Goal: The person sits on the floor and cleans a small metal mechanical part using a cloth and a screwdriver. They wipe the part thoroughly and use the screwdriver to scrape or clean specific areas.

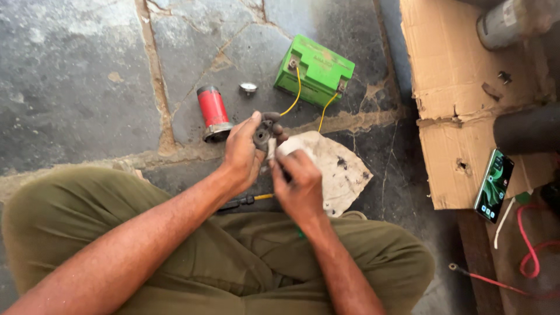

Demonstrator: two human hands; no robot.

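Note:
My left hand (pixel 244 153) grips a small dark metal part (pixel 262 137) with a round end, held up over the stone floor. Beside it, my right hand (pixel 298 184) is closed around a tool or piece pressed against that part; what it holds is hidden by the fingers. A green box-shaped battery (pixel 315 71) lies beyond the hands, with two yellow wires (pixel 296 96) running from its terminals toward the part. A red cylinder with a metal end (pixel 213 112) lies to the left of the battery, and a small round metal cap (pixel 248 87) sits near it.
A stained white cloth (pixel 338 169) is spread under the hands. A screwdriver with a yellow shaft (pixel 248 200) lies by my knee. Cardboard (pixel 461 87) covers the floor at right, with a phone (pixel 493 184), red wire (pixel 528 256) and a grey canister (pixel 510 20).

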